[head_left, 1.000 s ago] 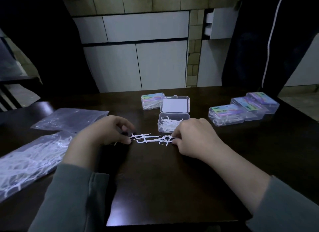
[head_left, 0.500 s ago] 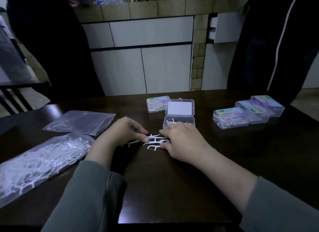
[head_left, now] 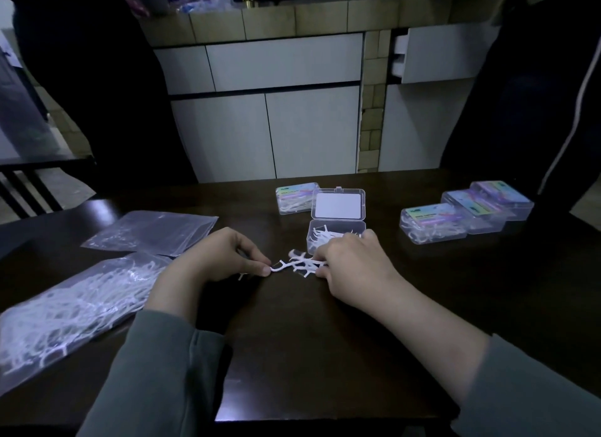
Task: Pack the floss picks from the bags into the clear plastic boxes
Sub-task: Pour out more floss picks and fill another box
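A small bunch of white floss picks (head_left: 297, 262) lies on the dark table between my hands. My left hand (head_left: 224, 257) pinches the left end of the bunch with thumb and fingertips. My right hand (head_left: 353, 267) grips the right end, fingers curled over it. Just behind stands an open clear plastic box (head_left: 336, 231) with its lid (head_left: 338, 205) tipped back and several picks inside. At the left lies a clear bag full of floss picks (head_left: 68, 309).
A flat, nearly empty bag (head_left: 153, 231) lies behind the full one. A closed filled box (head_left: 294, 197) sits behind the open one; three more closed boxes (head_left: 465, 217) stand at the right. Two people in dark clothes stand beyond the table. A chair is at far left.
My hands have drawn closer together, squeezing the spread picks into a tighter bunch. My right hand has shifted nearer the open box.
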Demonstrator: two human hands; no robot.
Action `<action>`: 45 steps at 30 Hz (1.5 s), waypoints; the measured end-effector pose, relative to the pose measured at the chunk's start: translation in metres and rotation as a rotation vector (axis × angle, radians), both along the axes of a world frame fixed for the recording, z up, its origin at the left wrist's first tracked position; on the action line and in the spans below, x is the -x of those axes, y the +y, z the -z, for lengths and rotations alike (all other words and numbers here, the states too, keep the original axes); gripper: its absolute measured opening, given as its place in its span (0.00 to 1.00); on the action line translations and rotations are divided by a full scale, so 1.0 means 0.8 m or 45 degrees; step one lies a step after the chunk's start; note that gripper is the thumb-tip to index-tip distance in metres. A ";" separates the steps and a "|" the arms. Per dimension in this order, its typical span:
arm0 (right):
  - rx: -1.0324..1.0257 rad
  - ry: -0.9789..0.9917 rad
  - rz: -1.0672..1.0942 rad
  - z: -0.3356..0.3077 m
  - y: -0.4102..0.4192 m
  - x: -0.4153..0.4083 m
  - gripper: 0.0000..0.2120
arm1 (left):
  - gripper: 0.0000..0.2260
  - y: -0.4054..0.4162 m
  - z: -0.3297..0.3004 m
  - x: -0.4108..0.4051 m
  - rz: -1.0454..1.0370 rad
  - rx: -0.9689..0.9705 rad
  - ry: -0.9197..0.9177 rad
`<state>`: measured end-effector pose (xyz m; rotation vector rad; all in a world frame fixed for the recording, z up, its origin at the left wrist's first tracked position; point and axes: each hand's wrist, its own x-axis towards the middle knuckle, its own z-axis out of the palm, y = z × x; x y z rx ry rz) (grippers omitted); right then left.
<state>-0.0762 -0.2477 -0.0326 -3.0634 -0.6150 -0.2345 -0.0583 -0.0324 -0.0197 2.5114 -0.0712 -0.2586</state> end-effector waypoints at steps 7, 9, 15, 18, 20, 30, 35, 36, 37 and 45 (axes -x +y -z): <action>0.028 -0.062 0.040 0.002 -0.001 0.002 0.11 | 0.04 0.011 -0.001 0.003 -0.050 -0.055 -0.009; 0.066 -0.047 0.044 0.005 0.001 0.001 0.11 | 0.04 0.011 0.000 0.004 -0.050 -0.103 0.011; 0.042 -0.013 0.012 -0.001 -0.003 -0.002 0.11 | 0.04 -0.001 0.005 0.002 0.033 -0.260 -0.042; -0.114 -0.056 0.059 -0.015 -0.016 -0.005 0.11 | 0.03 -0.011 0.006 0.000 -0.015 -0.259 -0.140; -0.173 -0.031 0.132 -0.025 -0.026 -0.005 0.11 | 0.06 -0.022 0.005 0.000 -0.016 -0.178 -0.239; -0.194 0.211 0.071 -0.025 -0.036 0.002 0.12 | 0.09 -0.047 0.010 0.004 0.125 -0.168 -0.304; -0.261 0.033 0.120 -0.030 -0.041 -0.005 0.11 | 0.06 -0.049 0.003 0.007 0.052 -0.107 -0.522; -0.302 -0.042 0.144 -0.031 -0.044 -0.009 0.10 | 0.05 -0.049 0.002 0.009 0.047 -0.062 -0.573; -0.347 -0.106 0.170 -0.031 -0.047 -0.014 0.09 | 0.05 -0.051 0.000 0.009 0.052 -0.016 -0.615; -0.176 -0.165 0.280 -0.029 -0.050 -0.053 0.11 | 0.02 -0.079 0.001 -0.021 -0.089 0.162 -1.033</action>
